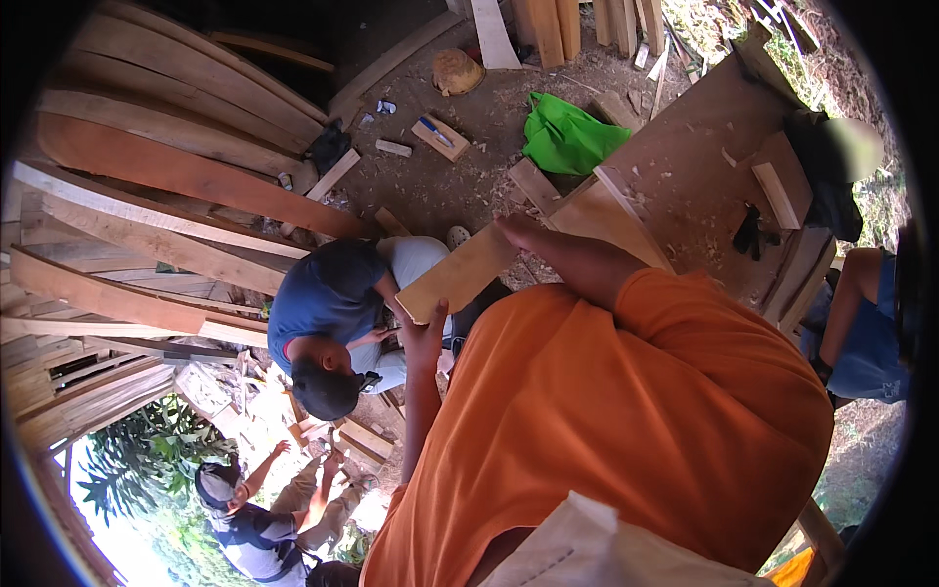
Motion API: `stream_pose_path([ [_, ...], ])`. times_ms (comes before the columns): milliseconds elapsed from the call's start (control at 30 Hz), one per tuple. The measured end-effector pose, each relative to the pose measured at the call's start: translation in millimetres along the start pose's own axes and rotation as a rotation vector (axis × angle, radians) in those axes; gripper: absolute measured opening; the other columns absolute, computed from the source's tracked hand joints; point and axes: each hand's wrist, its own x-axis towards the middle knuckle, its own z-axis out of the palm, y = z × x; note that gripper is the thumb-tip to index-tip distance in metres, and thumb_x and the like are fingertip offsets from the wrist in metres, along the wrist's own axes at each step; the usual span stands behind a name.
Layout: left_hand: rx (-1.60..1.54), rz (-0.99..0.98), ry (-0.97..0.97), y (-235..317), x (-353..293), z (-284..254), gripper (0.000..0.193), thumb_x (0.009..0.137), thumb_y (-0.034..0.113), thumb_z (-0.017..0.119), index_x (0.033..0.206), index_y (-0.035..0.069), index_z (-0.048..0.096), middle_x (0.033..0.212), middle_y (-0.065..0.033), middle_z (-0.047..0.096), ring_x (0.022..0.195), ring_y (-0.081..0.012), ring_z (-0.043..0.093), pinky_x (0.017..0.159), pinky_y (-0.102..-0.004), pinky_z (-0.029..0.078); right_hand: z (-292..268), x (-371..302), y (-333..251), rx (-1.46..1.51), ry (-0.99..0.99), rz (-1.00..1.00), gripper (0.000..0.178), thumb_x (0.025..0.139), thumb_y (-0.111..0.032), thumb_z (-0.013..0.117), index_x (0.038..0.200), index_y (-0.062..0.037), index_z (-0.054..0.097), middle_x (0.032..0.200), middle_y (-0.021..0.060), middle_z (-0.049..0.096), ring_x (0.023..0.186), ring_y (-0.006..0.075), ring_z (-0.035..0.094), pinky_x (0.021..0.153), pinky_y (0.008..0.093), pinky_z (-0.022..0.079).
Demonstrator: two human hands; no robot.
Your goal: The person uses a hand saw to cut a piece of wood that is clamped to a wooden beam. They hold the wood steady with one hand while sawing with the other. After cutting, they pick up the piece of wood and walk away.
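A flat, pale wooden board slants across the space in front of my orange shirt. My left hand is closed on its lower left end, the thumb lying against the face of the board. At the upper right end my right hand grips it near the corner, and its fingers are partly hidden. Just beyond the board a person in a dark blue shirt crouches with head bent low, very near my left hand.
Long curved planks are stacked at left. A brown wooden work surface with shavings stands at right. A green bag and a wood block lie on the ground. Other people are at lower left and far right.
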Motion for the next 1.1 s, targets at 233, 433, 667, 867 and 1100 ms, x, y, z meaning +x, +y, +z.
stream_pose_path([
  [233, 0.392, 0.009, -0.314, 57, 116, -38, 0.042, 0.083, 0.017, 0.079, 0.120, 0.002, 0.067, 0.110, -0.0192, 0.071, 0.100, -0.0320, 0.072, 0.085, -0.0387, 0.056, -23, 35, -98, 0.624, 0.098, 0.153, 0.085, 0.086, -0.076, 0.059, 0.140, -0.0121, 0.044, 0.128, 0.0176, 0.057, 0.113, 0.0327, 0.062, 0.094, 0.0527, 0.052],
  [433, 0.387, 0.443, -0.677, 85, 220, -31, 0.058, 0.078, 0.019, 0.084, 0.130, 0.007, 0.062, 0.110, -0.0164, 0.067, 0.101, -0.0314, 0.068, 0.085, -0.0412, 0.054, -88, 64, -113, 0.695, 0.125, 0.192, 0.072, 0.080, -0.058, 0.074, 0.132, -0.0156, 0.050, 0.131, 0.0138, 0.051, 0.118, 0.0310, 0.057, 0.097, 0.0522, 0.049],
  [667, 0.479, 0.250, -0.796, 90, 309, -2, 0.046, 0.092, 0.024, 0.072, 0.135, 0.010, 0.061, 0.120, -0.0144, 0.066, 0.108, -0.0282, 0.066, 0.090, -0.0407, 0.055, -160, 39, -78, 0.882, 0.394, 0.224, 0.053, 0.083, -0.045, 0.071, 0.122, -0.0146, 0.054, 0.125, 0.0123, 0.056, 0.105, 0.0308, 0.064, 0.087, 0.0506, 0.056],
  [867, 0.686, 0.018, -0.851, -33, 391, -23, 0.043, 0.100, 0.029, 0.063, 0.134, 0.003, 0.061, 0.123, -0.0212, 0.067, 0.114, -0.0317, 0.067, 0.093, -0.0420, 0.054, -177, 38, -30, 1.290, 0.368, 0.259, 0.054, 0.083, -0.044, 0.071, 0.125, -0.0159, 0.053, 0.123, 0.0131, 0.061, 0.108, 0.0308, 0.067, 0.088, 0.0542, 0.057],
  [1100, 1.147, 0.185, -0.988, -105, 458, -103, 0.035, 0.101, 0.030, 0.056, 0.116, 0.000, 0.067, 0.100, -0.0200, 0.072, 0.085, -0.0241, 0.070, 0.072, -0.0347, 0.056, -206, 48, -50, 1.420, 0.614, 0.315, 0.058, 0.085, -0.037, 0.072, 0.128, -0.0039, 0.053, 0.115, 0.0214, 0.063, 0.097, 0.0395, 0.069, 0.073, 0.0596, 0.060],
])
